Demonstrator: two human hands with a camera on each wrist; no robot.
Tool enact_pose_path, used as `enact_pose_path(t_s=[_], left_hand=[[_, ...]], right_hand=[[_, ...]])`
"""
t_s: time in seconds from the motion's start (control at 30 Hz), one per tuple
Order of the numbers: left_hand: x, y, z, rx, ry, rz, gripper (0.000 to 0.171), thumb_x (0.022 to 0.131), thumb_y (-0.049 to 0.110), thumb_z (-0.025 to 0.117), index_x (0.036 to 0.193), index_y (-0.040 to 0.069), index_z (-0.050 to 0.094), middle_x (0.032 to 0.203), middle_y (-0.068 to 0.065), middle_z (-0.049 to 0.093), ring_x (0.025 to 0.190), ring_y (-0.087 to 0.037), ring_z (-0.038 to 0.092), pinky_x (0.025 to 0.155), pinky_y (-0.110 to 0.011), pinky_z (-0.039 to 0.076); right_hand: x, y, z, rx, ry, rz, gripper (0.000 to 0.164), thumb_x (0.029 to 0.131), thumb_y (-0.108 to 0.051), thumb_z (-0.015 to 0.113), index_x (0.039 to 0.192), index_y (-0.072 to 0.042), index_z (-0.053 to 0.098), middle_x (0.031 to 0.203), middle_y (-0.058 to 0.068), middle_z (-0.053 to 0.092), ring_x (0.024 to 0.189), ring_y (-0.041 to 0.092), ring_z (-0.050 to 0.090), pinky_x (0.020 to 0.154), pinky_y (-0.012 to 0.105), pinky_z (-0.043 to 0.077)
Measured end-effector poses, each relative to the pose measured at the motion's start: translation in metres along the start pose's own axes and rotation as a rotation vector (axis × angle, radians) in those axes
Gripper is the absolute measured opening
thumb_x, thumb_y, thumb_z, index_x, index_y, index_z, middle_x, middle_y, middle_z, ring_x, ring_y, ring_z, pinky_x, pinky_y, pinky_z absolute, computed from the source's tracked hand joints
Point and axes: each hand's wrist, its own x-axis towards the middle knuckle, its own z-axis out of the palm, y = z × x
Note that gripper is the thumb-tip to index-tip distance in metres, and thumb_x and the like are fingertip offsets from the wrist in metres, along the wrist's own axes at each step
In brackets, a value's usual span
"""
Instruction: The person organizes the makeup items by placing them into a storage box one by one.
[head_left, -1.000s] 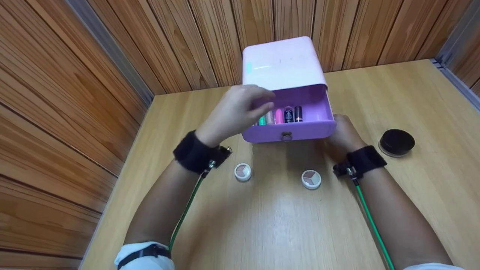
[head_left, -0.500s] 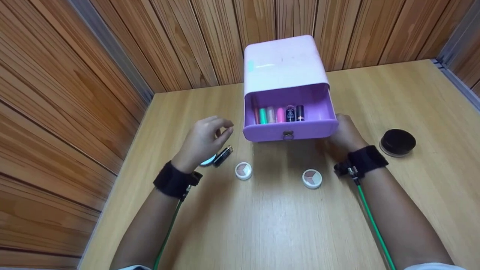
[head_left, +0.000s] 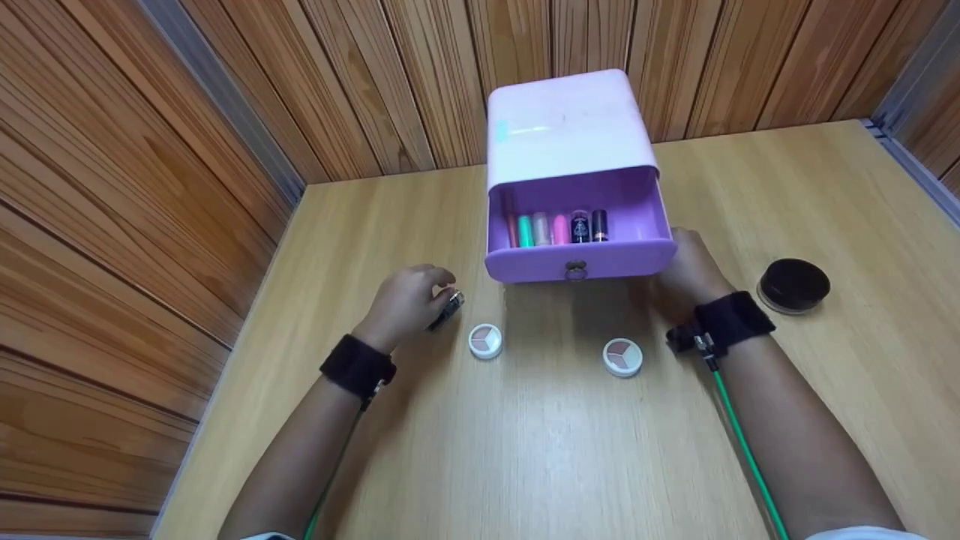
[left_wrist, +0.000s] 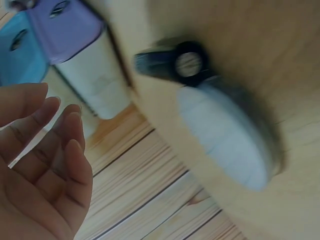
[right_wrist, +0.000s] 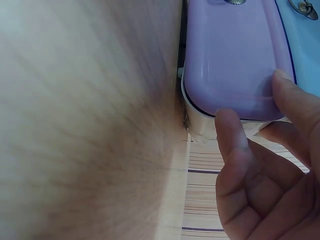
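Note:
My left hand (head_left: 405, 304) is low over the table with loosely bent fingers and holds nothing. Right beside it lies a dark, lipstick-like tube (head_left: 448, 310). The left wrist view shows a pale round compact (left_wrist: 225, 135) against the tube, blurred; my hand hides it from the head view. My right hand (head_left: 690, 270) is at the right front corner of the drawer unit (head_left: 570, 135). In the right wrist view its thumb and a fingertip touch the lower purple drawer (right_wrist: 235, 60). The top drawer (head_left: 615, 262) is pulled out, with several lipstick-like tubes (head_left: 561, 229) in a row.
Two small white pots (head_left: 485, 342) with three-part coloured tops lie in front of the unit, left and right. A black-lidded round jar (head_left: 793, 286) stands at the right. Wood-panelled walls (head_left: 420, 82) bound the table. Green cables run along both forearms.
My left hand has come away from the drawer, leftward and down to the table beside the dark tube. My right hand stays at the unit, and the drawer is still pulled out.

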Motion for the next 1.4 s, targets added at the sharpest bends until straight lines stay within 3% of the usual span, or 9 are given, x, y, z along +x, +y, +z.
enact_pose_path(t_s=[0.17, 0.4, 0.6, 0.77, 0.9, 1.0, 1.13, 1.4], left_hand=[[0.0, -0.007, 0.014, 0.017, -0.04, -0.031, 0.018, 0.09, 0.016, 0.069, 0.104, 0.006, 0.074, 0.099, -0.008, 0.07, 0.088, -0.02, 0.066, 0.072, -0.037, 0.055], [0.001, -0.014, 0.025, 0.045, -0.062, -0.026, 0.018, 0.089, 0.017, 0.071, 0.104, 0.008, 0.074, 0.095, -0.007, 0.071, 0.088, -0.023, 0.064, 0.074, -0.039, 0.053], [0.003, -0.019, 0.031, 0.086, -0.098, -0.013, 0.027, 0.084, 0.017, 0.072, 0.109, 0.008, 0.073, 0.094, -0.007, 0.07, 0.088, -0.027, 0.063, 0.072, -0.042, 0.053], [0.005, -0.02, 0.036, 0.091, -0.115, -0.001, 0.028, 0.085, 0.015, 0.069, 0.111, 0.007, 0.071, 0.091, -0.008, 0.069, 0.084, -0.024, 0.064, 0.07, -0.042, 0.053], [0.005, -0.019, 0.038, 0.094, -0.098, 0.016, 0.022, 0.086, 0.014, 0.068, 0.108, 0.008, 0.072, 0.089, -0.006, 0.07, 0.082, -0.022, 0.066, 0.071, -0.041, 0.053], [0.005, -0.017, 0.037, 0.072, -0.086, 0.011, 0.023, 0.086, 0.014, 0.069, 0.107, 0.009, 0.072, 0.091, -0.005, 0.071, 0.084, -0.021, 0.067, 0.073, -0.039, 0.054], [0.006, -0.012, 0.031, 0.02, -0.07, 0.002, 0.029, 0.086, 0.018, 0.072, 0.112, 0.007, 0.071, 0.096, -0.008, 0.071, 0.086, -0.022, 0.067, 0.076, -0.038, 0.054], [0.01, 0.002, 0.006, 0.023, -0.006, -0.003, 0.033, 0.089, 0.018, 0.069, 0.12, 0.008, 0.067, 0.102, -0.011, 0.069, 0.086, -0.023, 0.066, 0.074, -0.037, 0.055]], right_hand=[[0.0, 0.001, -0.001, 0.006, -0.003, 0.003, 0.017, 0.085, 0.001, 0.054, 0.069, -0.007, 0.056, 0.068, 0.004, 0.052, 0.061, 0.018, 0.047, 0.054, 0.027, 0.042], [-0.001, 0.001, 0.0, 0.12, 0.011, 0.072, 0.015, 0.086, 0.0, 0.056, 0.072, -0.005, 0.059, 0.067, 0.004, 0.051, 0.06, 0.017, 0.046, 0.053, 0.028, 0.041], [-0.001, 0.0, -0.001, 0.042, -0.014, 0.061, 0.018, 0.087, 0.0, 0.051, 0.072, -0.007, 0.057, 0.068, 0.006, 0.051, 0.062, 0.02, 0.047, 0.056, 0.029, 0.043], [-0.001, 0.002, 0.0, 0.119, -0.005, 0.09, 0.016, 0.085, 0.002, 0.053, 0.072, -0.005, 0.058, 0.066, 0.005, 0.049, 0.058, 0.019, 0.045, 0.053, 0.029, 0.041], [0.0, 0.003, 0.001, 0.096, -0.003, 0.048, 0.017, 0.086, 0.001, 0.056, 0.07, -0.005, 0.059, 0.065, 0.003, 0.049, 0.059, 0.016, 0.044, 0.053, 0.027, 0.041], [0.001, 0.004, 0.001, 0.062, 0.003, 0.003, 0.018, 0.086, 0.002, 0.057, 0.069, -0.006, 0.059, 0.067, 0.002, 0.05, 0.061, 0.015, 0.044, 0.055, 0.025, 0.04], [0.002, 0.004, 0.001, 0.075, 0.001, 0.01, 0.017, 0.084, 0.002, 0.058, 0.068, -0.005, 0.059, 0.066, 0.003, 0.049, 0.06, 0.015, 0.044, 0.054, 0.025, 0.04], [0.001, 0.004, 0.0, 0.06, 0.003, -0.003, 0.015, 0.085, 0.002, 0.059, 0.072, -0.004, 0.062, 0.068, 0.005, 0.052, 0.062, 0.018, 0.046, 0.055, 0.027, 0.041]])
